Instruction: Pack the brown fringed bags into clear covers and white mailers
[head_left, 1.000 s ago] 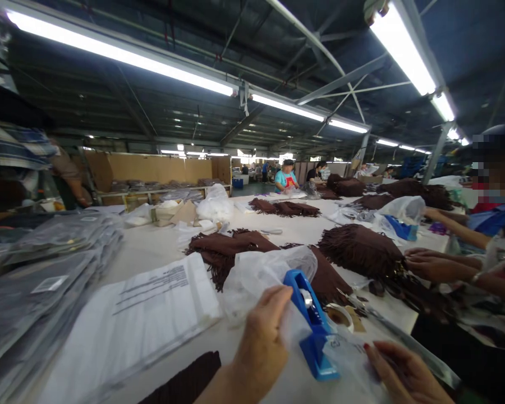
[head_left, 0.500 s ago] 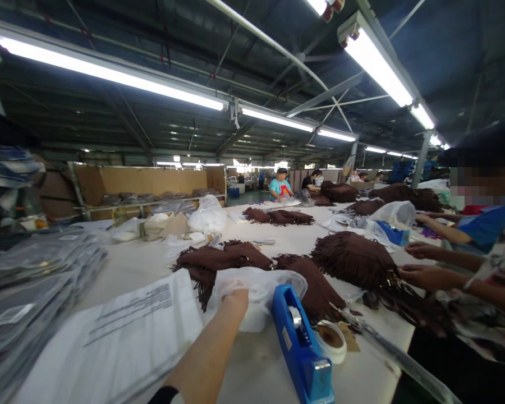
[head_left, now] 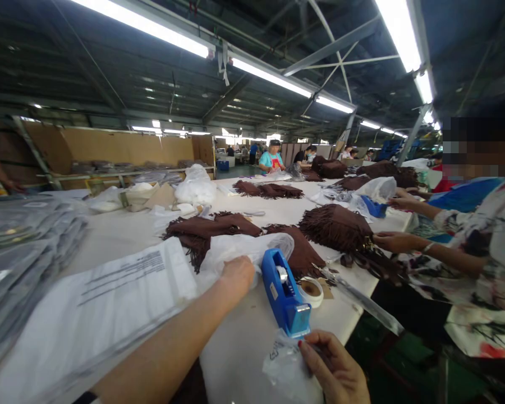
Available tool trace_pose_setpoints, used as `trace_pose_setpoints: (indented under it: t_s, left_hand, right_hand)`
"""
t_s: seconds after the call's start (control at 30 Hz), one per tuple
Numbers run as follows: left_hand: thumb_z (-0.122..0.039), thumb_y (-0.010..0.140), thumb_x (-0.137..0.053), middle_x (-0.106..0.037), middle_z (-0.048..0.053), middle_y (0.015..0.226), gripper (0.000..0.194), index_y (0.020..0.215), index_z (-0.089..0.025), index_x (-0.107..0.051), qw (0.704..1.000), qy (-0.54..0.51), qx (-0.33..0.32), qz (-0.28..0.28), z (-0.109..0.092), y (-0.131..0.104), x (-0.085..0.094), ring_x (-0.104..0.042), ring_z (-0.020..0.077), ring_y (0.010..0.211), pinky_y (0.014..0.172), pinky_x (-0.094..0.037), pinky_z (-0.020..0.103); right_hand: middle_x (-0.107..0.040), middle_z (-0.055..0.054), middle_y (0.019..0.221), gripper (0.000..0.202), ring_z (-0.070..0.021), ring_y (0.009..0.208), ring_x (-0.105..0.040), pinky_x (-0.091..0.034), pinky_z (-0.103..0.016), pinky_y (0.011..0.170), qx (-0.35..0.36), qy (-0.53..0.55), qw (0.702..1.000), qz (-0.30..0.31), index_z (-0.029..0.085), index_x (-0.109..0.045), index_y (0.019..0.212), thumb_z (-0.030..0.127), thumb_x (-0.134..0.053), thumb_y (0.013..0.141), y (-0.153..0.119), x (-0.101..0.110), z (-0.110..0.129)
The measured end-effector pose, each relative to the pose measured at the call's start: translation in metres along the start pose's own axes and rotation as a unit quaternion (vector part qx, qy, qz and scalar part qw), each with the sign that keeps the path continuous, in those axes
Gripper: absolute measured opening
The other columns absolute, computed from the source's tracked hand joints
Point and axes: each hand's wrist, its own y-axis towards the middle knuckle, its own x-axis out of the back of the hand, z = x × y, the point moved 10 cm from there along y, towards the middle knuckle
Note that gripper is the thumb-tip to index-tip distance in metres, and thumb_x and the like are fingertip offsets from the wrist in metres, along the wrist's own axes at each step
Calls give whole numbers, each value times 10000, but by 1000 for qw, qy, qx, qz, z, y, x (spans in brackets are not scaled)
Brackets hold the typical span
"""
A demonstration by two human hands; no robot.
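My left hand point(head_left: 238, 274) reaches over the white table, its fingers partly hidden at the edge of a crumpled clear plastic bag point(head_left: 219, 251). At the bottom, my right hand point(head_left: 334, 365) pinches a clear plastic bag with dark print point(head_left: 288, 365). Between the hands stands a blue tape dispenser point(head_left: 283, 294), with a tape roll point(head_left: 311, 292) beside it. Brown fringed pieces point(head_left: 212, 227) lie just beyond the plastic. A large white printed bag point(head_left: 122, 292) lies flat to the left of my left hand.
Grey bagged items are stacked point(head_left: 21, 264) at the left. A bundle of white plastic point(head_left: 196, 185) sits farther back. At the right, a person's hand point(head_left: 393, 241) touches a brown fringed bag point(head_left: 336, 227). Other people are in the background.
My right hand has come into view at the bottom with a printed plastic bag. The view has shifted, so the table's things appear higher and a little farther left.
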Motion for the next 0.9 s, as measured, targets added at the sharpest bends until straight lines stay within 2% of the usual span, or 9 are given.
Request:
trace_pose_setpoints:
  t_s: [0.1, 0.17, 0.23, 0.3, 0.4, 0.5, 0.67, 0.8, 0.9]
  left_hand:
    - [-54, 824, -474, -570, 143, 1181, 334, 1142, -120, -554, 996, -39, -74, -26, -32, -48, 7, -508, 266, 1133, 980, -395, 444]
    - [-91, 794, -500, -583, 104, 1185, 426, 1212, -174, -511, 977, -197, -81, -9, -36, -80, -2, -536, 234, 1099, 958, -415, 379]
    - [-192, 734, -593, -615, 119, 1103, 525, 1240, -142, -462, 904, -424, -1, 55, -23, -106, -32, -596, 239, 986, 855, -473, 354]
    - [-312, 665, -667, -630, 123, 963, 641, 1217, -91, -428, 786, -602, 86, 111, -13, -130, -67, -629, 249, 856, 731, -501, 341]
    - [-332, 542, -758, -602, 73, 906, 869, 1268, -111, -335, 683, -720, 85, 90, -5, -156, -81, -628, 239, 809, 676, -494, 307]
    - [-142, 589, -655, -600, 47, 947, 793, 1312, -171, -331, 741, -668, 64, -18, 16, -178, -72, -624, 193, 795, 682, -499, 273]
    - [1, 692, -403, -578, 102, 1169, 613, 1259, -215, -491, 870, -340, 34, -356, 48, -234, -23, -569, 216, 1050, 895, -487, 358]
    - [-157, 840, -496, -681, 64, 962, 275, 1070, -209, -637, 866, -309, 45, -389, 67, -255, -18, -643, 180, 861, 765, -531, 258]
    - [-333, 876, -504, -700, 21, 792, 260, 1011, -191, -673, 788, -483, 197, -327, 109, -261, -45, -653, 154, 712, 634, -525, 193]
  right_hand:
    - [-552, 32, 596, 379, -83, 520, -431, -349, -192, 493, -19, 14, 1000, 13, 210, -637, 722, 527, -769, 563, -2, -10, -4]
    - [-540, 34, 586, 382, -85, 521, -425, -343, -192, 491, -22, 9, 999, 30, 207, -633, 722, 533, -762, 570, -4, -18, -7]
    - [-528, 39, 579, 379, -84, 518, -417, -341, -191, 490, -23, 2, 999, 44, 208, -627, 721, 531, -759, 575, -7, -28, -9]
    - [-520, 42, 578, 374, -80, 508, -406, -340, -190, 484, -18, -5, 998, 55, 208, -622, 724, 527, -757, 583, -11, -40, -9]
    - [-515, 42, 577, 368, -79, 499, -397, -332, -191, 467, -13, -14, 996, 85, 211, -613, 732, 534, -739, 611, -21, -62, -7]
    - [-530, 39, 588, 367, -85, 502, -405, -331, -197, 456, -21, -27, 991, 126, 212, -598, 733, 533, -733, 618, -35, -89, -8]
    - [-588, 25, 650, 376, -97, 546, -476, -382, -203, 502, -48, -6, 981, 189, 200, -584, 775, 497, -751, 618, -63, -129, -13]
    - [-562, 34, 622, 441, -96, 532, -491, -378, -202, 491, -93, 31, 966, 239, 197, -598, 929, 568, -662, 699, -77, -149, -23]
    - [-615, -1, 727, 533, -120, 595, -551, -405, -216, 506, -120, 22, 962, 243, 194, -579, 1024, 596, -662, 684, -81, -158, -35]
